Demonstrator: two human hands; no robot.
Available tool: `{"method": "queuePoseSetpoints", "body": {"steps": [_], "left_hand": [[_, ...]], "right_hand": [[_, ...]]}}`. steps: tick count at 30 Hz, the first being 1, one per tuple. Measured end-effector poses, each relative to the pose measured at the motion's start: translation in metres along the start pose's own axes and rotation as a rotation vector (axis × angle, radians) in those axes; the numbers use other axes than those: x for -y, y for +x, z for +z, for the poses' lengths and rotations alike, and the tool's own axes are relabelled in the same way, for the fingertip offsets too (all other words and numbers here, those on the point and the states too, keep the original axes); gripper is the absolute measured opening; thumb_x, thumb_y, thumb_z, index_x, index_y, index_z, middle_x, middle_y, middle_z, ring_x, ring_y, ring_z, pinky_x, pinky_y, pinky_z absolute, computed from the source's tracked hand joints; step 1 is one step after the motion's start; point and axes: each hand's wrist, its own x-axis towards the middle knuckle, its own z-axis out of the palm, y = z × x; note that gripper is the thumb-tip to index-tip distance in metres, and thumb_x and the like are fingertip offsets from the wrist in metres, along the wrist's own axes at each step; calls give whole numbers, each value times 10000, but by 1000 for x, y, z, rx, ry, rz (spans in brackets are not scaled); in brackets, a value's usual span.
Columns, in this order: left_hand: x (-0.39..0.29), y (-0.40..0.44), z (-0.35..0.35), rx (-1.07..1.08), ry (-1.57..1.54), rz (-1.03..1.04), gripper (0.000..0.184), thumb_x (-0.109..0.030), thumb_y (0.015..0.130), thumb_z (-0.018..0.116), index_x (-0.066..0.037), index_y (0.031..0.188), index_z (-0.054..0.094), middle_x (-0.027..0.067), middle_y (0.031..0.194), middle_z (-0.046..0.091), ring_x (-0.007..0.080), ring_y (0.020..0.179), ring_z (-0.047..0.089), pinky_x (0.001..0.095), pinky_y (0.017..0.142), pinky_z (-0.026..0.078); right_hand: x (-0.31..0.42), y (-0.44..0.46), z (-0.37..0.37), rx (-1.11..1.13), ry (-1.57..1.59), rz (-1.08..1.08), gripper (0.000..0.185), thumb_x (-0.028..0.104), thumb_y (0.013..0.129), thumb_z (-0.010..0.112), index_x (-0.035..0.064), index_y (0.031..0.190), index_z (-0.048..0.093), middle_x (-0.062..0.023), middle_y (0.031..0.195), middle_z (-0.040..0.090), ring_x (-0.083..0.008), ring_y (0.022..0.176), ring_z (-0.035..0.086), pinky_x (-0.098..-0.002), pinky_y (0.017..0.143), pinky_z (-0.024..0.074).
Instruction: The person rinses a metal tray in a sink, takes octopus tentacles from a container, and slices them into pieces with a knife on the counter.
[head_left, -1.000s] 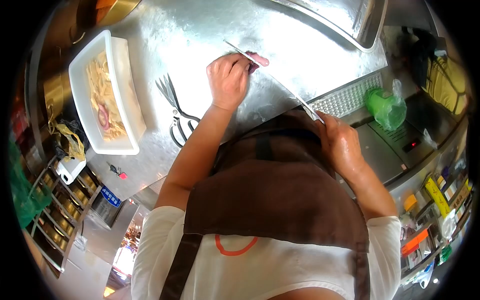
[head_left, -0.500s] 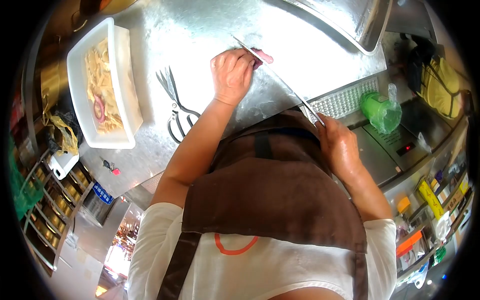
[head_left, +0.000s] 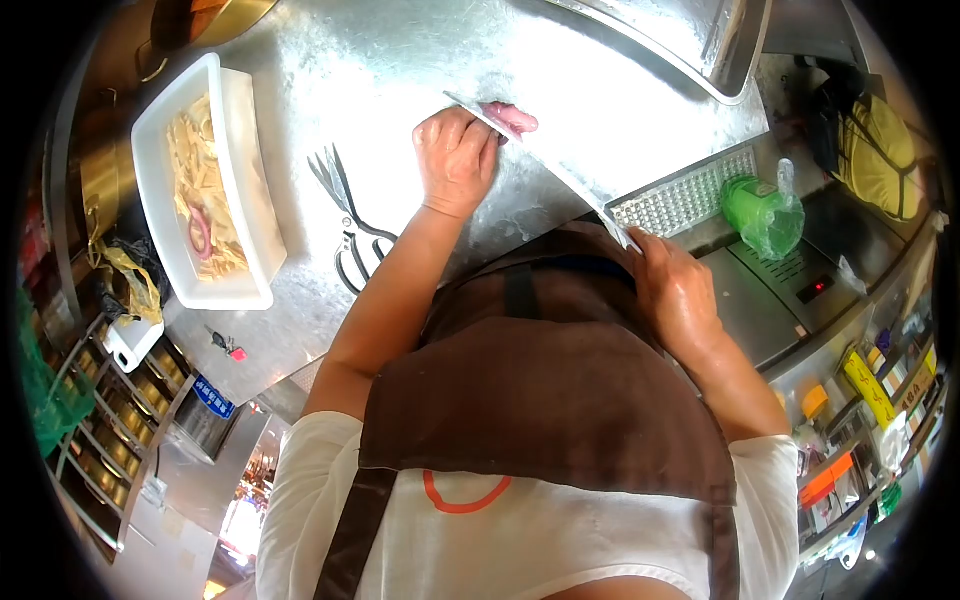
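In the head view, my right hand [head_left: 675, 287] is closed round the handle of a long knife [head_left: 566, 174], its blade reaching up and left across the metal table. A small pink piece of meat [head_left: 514, 118] lies beyond the blade, near its tip. My left hand [head_left: 456, 162] rests on the table with fingers curled against the near side of the blade. Its fingertips are hidden, though they seem to press on the meat's near end. To the left of that forearm lies a pair of scissors [head_left: 347, 215] with black-edged handles, blades apart.
A white plastic tub [head_left: 262, 215] with pale strips and a pink ring-shaped piece stands at the left. Small keys [head_left: 229, 346] lie near the table's corner. At the upper right is a metal tray [head_left: 735, 95]; a green plastic-wrapped container [head_left: 760, 215] sits at the right.
The knife blade has turned to show more of its flat side, and its tip sits a little lower and left. More of the pink meat shows beyond it. Both hands stay nearly in place.
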Motion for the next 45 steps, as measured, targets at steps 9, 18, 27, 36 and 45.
{"method": "queuePoseSetpoints", "body": {"steps": [9,18,27,36,45], "left_hand": [[0,0,1,2,-6,2,186,-36,649,683,-95,814,621,38,877,578,244,856,548,376,736,393],[-1,3,-1,-5,-28,-7,187,-26,656,678,-99,818,623,32,873,583,243,850,552,374,736,405],[-2,5,-2,-2,-44,-6,185,-20,657,678,-98,812,612,31,852,584,242,828,554,372,711,417],[-3,10,-3,-26,-71,13,177,2,653,672,-90,779,589,35,841,580,242,796,548,371,683,426],[-3,7,-1,-33,-90,13,198,14,648,669,-97,792,589,27,849,578,238,793,547,367,674,429]], "right_hand": [[-3,4,-2,38,-9,6,206,63,864,518,20,1055,582,-194,806,630,-367,688,624,-449,624,505],[-5,9,-7,72,-6,6,184,70,862,533,22,1032,582,-201,803,634,-365,697,627,-446,634,508],[-7,13,-12,111,-5,14,167,72,868,524,14,1013,582,-211,807,633,-373,704,627,-450,641,506],[-10,11,-10,103,9,8,162,66,858,547,11,1004,591,-195,823,640,-378,698,622,-447,634,506],[-14,10,-8,82,4,-16,174,85,862,568,14,1018,601,-191,820,643,-364,681,624,-438,617,507]]}}
